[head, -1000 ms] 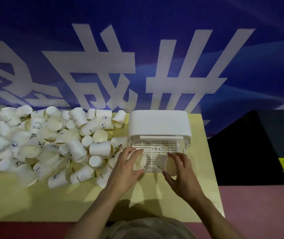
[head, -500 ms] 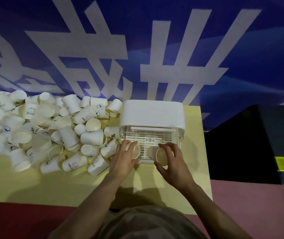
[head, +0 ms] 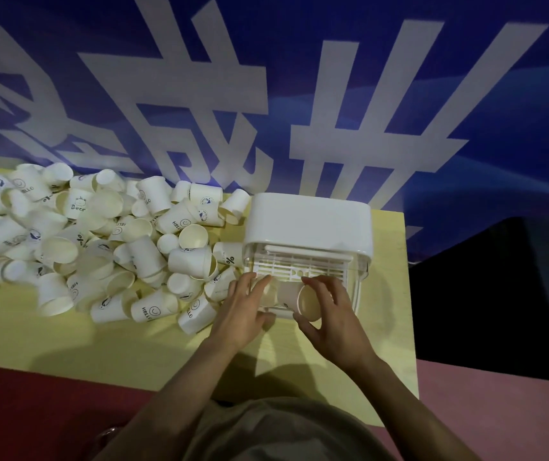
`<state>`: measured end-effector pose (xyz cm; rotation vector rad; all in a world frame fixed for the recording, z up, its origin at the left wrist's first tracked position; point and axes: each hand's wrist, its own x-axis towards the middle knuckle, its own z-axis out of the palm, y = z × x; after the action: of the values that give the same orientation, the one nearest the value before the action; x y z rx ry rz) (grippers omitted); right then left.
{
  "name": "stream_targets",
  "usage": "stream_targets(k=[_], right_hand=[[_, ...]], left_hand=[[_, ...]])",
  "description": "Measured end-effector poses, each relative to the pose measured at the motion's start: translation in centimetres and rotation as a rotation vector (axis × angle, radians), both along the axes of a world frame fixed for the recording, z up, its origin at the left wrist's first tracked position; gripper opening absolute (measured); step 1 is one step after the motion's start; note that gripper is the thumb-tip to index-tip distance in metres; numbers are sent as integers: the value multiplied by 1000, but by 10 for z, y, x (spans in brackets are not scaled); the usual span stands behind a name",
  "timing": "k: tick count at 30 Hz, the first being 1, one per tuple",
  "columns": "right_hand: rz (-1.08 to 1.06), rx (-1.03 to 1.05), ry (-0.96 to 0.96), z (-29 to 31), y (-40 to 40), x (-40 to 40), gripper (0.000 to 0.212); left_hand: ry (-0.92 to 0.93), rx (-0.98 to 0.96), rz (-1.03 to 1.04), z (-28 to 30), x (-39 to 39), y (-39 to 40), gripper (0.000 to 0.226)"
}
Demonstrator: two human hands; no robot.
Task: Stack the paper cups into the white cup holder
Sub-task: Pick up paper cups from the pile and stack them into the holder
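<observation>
Both hands had closed together since a second ago: left hand [head: 243,311] and right hand [head: 336,321] each grasped a smooth tapered paper cup [head: 299,299], nesting them at the slatted white cup holder's [head: 309,221] six o'clock edge.

Loose cups [head: 100,241]: "HELLO" with smiley on several, "Beer" on one [head: 78,202], "%" on another [head: 228,259]. Blue banner [head: 299,94]: large white characters, cropped.
</observation>
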<state>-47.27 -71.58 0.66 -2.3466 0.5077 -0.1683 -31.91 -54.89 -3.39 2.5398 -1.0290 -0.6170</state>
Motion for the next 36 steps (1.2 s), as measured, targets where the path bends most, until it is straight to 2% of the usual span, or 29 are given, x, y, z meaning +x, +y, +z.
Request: stream_targets(k=[5,11,21,24,30,33,36], right_hand=[[111,-76,-32,2,16,24,64],[174,-185,44,-16,29,44,66],[207,-190,393,-40,35,81,70],[235,-194,438,-39,40,90,70],[128,-340,337,-24,64,90,68],[106,-402,270,-18,77,93,59],[82,-431,291,-19,89,102,58]], left_hand=[[-30,-70,53,11,-2,47,74],[-38,-68,153,18,1,91,70],[-103,8,121,6,22,121,72],[-99,41,60,-3,33,123,74],[-47,160,-86,-17,46,122,86],[-24,200,-130,-24,48,122,84],[2,219,-170,-30,53,130,83]])
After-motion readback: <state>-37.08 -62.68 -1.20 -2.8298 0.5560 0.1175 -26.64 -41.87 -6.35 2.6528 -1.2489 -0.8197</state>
